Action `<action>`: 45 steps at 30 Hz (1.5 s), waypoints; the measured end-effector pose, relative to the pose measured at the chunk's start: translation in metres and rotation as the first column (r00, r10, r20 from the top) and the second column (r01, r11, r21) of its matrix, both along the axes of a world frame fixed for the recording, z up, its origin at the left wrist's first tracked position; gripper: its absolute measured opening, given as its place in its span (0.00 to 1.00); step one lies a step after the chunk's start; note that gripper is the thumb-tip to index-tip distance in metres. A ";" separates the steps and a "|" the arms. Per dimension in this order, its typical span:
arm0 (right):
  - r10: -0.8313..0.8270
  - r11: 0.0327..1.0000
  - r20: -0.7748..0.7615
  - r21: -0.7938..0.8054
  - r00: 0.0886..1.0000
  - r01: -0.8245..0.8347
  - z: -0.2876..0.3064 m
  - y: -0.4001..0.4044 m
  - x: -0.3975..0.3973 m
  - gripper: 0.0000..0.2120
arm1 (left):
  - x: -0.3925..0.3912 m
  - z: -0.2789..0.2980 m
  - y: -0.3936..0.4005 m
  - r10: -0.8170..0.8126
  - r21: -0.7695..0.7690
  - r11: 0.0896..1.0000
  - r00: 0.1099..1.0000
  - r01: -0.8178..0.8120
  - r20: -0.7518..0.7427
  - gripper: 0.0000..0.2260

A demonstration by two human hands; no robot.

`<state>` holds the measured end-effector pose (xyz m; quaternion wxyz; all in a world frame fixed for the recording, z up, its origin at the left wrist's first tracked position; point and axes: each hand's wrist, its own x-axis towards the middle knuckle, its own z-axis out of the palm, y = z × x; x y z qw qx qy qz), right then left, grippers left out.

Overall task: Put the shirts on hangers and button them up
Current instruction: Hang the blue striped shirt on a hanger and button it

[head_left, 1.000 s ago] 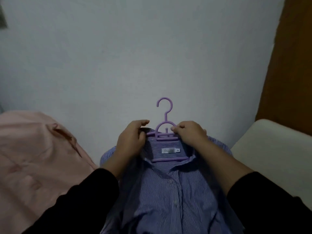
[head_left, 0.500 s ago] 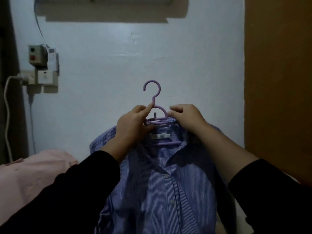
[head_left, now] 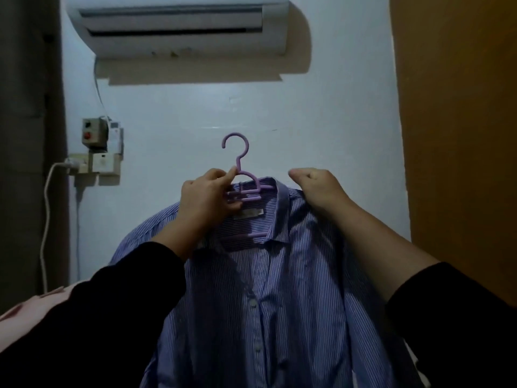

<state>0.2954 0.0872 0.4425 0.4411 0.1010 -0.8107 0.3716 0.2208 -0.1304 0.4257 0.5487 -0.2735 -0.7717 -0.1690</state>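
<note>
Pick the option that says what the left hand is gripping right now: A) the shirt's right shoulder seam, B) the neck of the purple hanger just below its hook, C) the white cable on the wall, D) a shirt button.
B: the left hand pinches the purple hanger at its neck, while the right hand holds the striped shirt at the shoulder.

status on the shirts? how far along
Done: the blue-and-white striped shirt is on the purple plastic hanger, lower buttons look closed.
In hand: left hand grips the hanger neck; right hand holds the shirt's shoulder.
Left: collar area is open, so the top button; a pink garment lies at lower left, not hung.
</note>
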 end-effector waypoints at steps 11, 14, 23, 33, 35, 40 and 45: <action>0.152 0.966 -0.068 -0.198 0.986 -0.163 -0.005 0.011 0.003 0.07 | 0.012 0.000 -0.013 -0.199 0.027 0.980 0.980 0.199 -0.008 0.32; 0.111 0.985 -0.006 -0.131 0.994 -0.111 -0.011 0.018 0.003 0.09 | 0.011 -0.002 -0.021 -0.196 0.072 0.979 0.980 0.192 0.043 0.32; 0.392 0.811 0.079 -0.500 0.917 -0.304 -0.038 0.049 -0.005 0.06 | 0.002 -0.010 -0.054 -0.168 0.177 0.973 0.980 0.147 0.111 0.33; -0.016 0.997 -0.152 -0.071 0.988 0.005 -0.029 -0.001 -0.027 0.16 | 0.012 -0.013 -0.051 -0.073 0.141 0.988 0.994 0.061 0.078 0.33; -0.074 0.974 -0.296 0.184 0.952 0.133 -0.029 -0.031 -0.024 0.21 | 0.015 -0.018 -0.042 -0.028 0.098 0.995 0.998 0.023 0.052 0.32; -0.122 0.803 -0.348 0.516 0.929 0.299 -0.036 -0.076 -0.040 0.31 | 0.016 -0.028 -0.032 0.001 0.027 1.000 1.000 -0.001 -0.006 0.31; -0.091 0.758 -0.448 0.548 0.890 0.353 -0.043 -0.087 -0.060 0.30 | 0.012 -0.027 -0.048 -0.031 -0.015 0.999 0.999 0.032 0.007 0.31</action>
